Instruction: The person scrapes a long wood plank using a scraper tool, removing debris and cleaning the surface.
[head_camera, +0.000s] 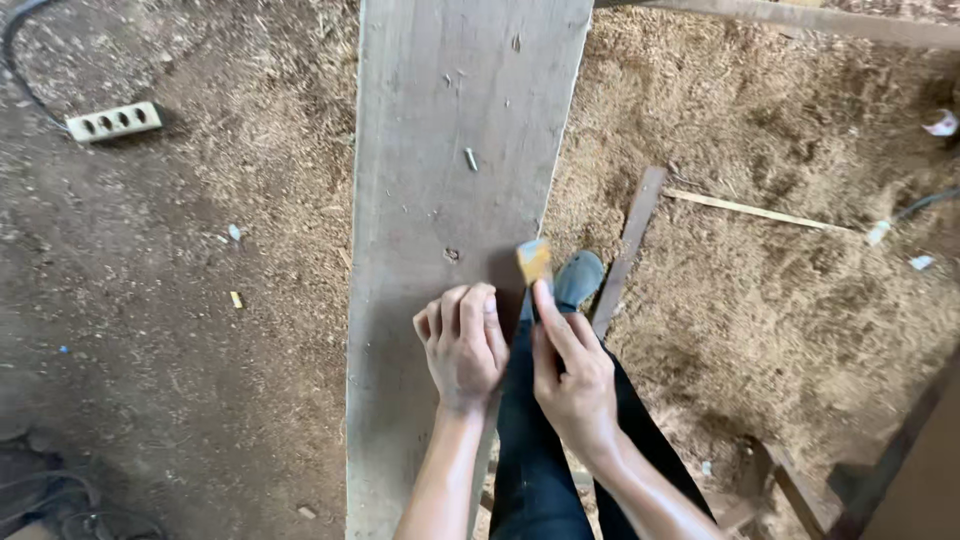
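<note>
grey plank (450, 150) on a sawdust floor (760, 280), two bare hands at its near right edge.

plank: long, flat, weathered grey wood, rough grain, a few dark knots and a small pale peg-like bit lying on its face; it runs from the top of the view down past the wrists. left hand (462, 345): fingers curled into a loose fist, knuckles resting on the plank face, grip closed, whether anything is inside cannot be told. right hand (572, 375): just beside the left, off the plank's edge, grip closed on a small yellow-orange tool (534, 260) whose blunt tip sticks up past the fingertips and meets the plank's right edge. beneath: dark trousers, a grey shoe (580, 278). floor: packed earth and coarse tan sawdust, thin wood strips (632, 245), a white socket strip (113, 121) well apart at upper left.
</note>
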